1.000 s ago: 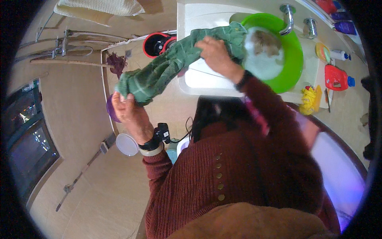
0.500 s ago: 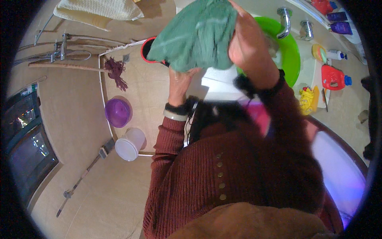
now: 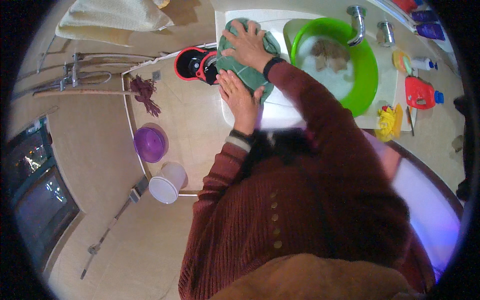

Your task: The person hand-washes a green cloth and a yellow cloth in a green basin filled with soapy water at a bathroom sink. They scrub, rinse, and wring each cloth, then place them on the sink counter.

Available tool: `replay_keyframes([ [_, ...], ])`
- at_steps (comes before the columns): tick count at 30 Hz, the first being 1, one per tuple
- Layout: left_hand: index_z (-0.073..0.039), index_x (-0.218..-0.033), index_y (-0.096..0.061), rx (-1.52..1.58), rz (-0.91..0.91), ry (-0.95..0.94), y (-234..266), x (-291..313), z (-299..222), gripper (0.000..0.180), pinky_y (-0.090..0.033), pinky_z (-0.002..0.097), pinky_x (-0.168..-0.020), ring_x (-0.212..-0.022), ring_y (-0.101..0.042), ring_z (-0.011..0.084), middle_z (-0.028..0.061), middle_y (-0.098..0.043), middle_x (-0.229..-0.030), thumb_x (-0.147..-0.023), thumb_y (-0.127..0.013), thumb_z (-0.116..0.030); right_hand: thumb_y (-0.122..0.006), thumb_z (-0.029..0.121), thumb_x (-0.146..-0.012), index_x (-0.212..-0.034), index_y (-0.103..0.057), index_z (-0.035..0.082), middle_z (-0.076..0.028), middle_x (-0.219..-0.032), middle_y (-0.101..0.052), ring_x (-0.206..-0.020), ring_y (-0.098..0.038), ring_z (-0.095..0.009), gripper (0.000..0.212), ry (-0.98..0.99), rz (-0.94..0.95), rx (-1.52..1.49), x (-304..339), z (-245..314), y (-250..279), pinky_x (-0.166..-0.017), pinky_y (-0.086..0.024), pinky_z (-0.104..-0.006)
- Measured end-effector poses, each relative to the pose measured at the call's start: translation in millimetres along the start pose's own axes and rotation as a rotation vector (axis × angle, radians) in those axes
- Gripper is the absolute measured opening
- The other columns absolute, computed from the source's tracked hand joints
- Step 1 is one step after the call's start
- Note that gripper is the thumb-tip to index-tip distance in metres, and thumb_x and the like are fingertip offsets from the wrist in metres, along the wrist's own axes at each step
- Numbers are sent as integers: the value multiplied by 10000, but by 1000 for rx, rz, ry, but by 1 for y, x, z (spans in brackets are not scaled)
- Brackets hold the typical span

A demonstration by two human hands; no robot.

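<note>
A bunched green cloth [image 3: 248, 75] lies on the left part of the white counter [image 3: 281, 112]. Both palms press on it from above. My right hand [image 3: 248, 46] is spread over its far part, fingers wide apart. Flat on the near left edge rests my left hand [image 3: 239, 96], its fingers straight and its thumb held out. To the right of the cloth stands a bright green basin [image 3: 368, 75] of sudsy water, with a brownish cloth [image 3: 330, 55] soaking in it.
A chrome faucet [image 3: 356, 30] juts over the basin. Along the right ledge are a red bottle [image 3: 419, 94] and a yellow cloth [image 3: 386, 122]. On the left, a black-and-red bucket [image 3: 188, 65], purple basin [image 3: 149, 144], white bucket [image 3: 164, 190] and mop [image 3: 143, 92] stand on the floor.
The green cloth, held up in both hands before, has come down onto the counter. My hands have gone from gripping it to lying flat on top, and the basin's contents now show.
</note>
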State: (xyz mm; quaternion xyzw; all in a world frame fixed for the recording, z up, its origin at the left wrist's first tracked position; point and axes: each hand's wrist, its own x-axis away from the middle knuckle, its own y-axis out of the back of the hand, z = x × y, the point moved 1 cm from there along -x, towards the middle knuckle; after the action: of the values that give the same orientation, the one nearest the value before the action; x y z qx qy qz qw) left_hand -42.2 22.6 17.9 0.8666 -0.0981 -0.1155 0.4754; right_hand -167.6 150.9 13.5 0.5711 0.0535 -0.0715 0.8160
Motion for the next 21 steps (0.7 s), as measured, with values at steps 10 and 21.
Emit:
replay_keyframes([
  [10, 156, -1503, -271, -185, 88, -64, -12, 3, -1, 844, -52, 518, -1251, -1548, -102, 446, 315, -210, -1625, -917, -644, -325, -719, 291, -818, -1020, -712, 160, -109, -1135, -570, -1013, -535, -342, 241, 380, -71, -212, 119, 15, 37, -867, -520, -461],
  [21, 180, -1459, -343, -197, 71, -110, -14, 5, 1, 791, -53, 527, -1254, -1541, -122, 455, 352, -230, -1604, -914, -624, -320, -696, 300, -826, -1035, -686, 150, -156, -1108, -581, -1053, -579, -371, 257, 387, -175, -272, 124, 5, 38, -844, -531, -515],
])
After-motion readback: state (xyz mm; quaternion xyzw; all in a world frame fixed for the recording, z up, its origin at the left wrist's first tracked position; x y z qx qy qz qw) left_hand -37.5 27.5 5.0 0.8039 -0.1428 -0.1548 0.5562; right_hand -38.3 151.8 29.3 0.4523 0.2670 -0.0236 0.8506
